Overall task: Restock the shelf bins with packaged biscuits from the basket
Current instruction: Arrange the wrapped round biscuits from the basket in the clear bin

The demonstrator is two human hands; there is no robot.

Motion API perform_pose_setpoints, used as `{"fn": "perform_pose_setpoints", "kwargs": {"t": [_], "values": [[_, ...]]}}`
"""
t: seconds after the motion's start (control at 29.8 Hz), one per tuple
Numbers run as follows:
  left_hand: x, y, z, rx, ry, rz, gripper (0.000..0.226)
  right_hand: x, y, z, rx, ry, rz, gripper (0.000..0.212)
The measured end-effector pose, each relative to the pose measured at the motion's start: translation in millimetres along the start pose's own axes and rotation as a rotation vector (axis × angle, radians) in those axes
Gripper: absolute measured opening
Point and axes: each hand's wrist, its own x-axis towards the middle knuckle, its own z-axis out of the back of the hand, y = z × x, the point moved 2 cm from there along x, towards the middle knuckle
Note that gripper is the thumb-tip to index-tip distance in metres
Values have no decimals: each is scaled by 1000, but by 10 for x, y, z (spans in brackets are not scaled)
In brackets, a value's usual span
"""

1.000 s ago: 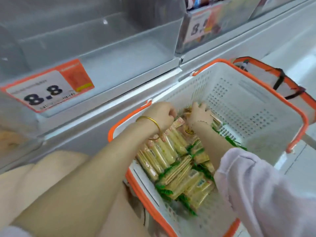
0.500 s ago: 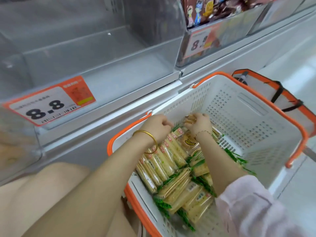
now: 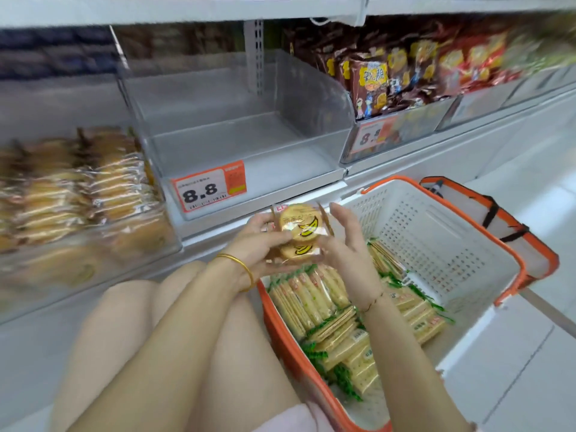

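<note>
Between my two hands I hold a small stack of round banana biscuit packs point(image 3: 300, 227) above the near rim of the white basket with orange trim point(image 3: 436, 232). My left hand point(image 3: 258, 244) grips the stack from the left and below. The fingers of my right hand point(image 3: 349, 244) are straight, the palm pressed against the stack's right side. Straight ahead stands the clear shelf bin point(image 3: 249, 145), bare inside, with an orange 8.8 price tag point(image 3: 207, 190). Several long packs of cracker biscuits point(image 3: 324, 310) lie in the basket.
A bin of round biscuit packs point(image 3: 78, 194) stands at the left. At the right, a bin of brown snack bags point(image 3: 383, 76). A second orange-rimmed basket point(image 3: 498, 219) sits behind the first. My knees point(image 3: 140, 307) are below the shelf, and white floor lies at the right.
Both hands have come up out of the basket with the banana biscuit packs between them. The view has tilted up toward the shelf bins.
</note>
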Motion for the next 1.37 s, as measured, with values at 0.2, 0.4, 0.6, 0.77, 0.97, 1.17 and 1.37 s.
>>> {"fn": "perform_pose_setpoints", "kwargs": {"t": [0.2,0.4,0.6,0.77,0.97,1.17,1.37], "values": [[-577,-287,422,179,82,-204,42,-16,373,-444,-74,16,25,51],[-1043,-624,800,441,-22,-382,21,-117,676,-785,108,102,114,21],[-1577,-1004,1150,539,-198,-500,32,-160,1006,-1068,350,48,214,19],[-2045,-1409,1507,827,-494,-633,46,-163,1174,-1524,373,93,257,22],[-2590,-1709,2028,756,-697,-798,39,-171,1358,-2226,239,167,334,35],[-2750,-1552,2640,924,-983,-672,37,-203,1539,-2990,-94,273,507,30],[-2600,-1389,2910,1170,-1037,-392,33,-127,1389,-3397,-342,382,451,27]]}}
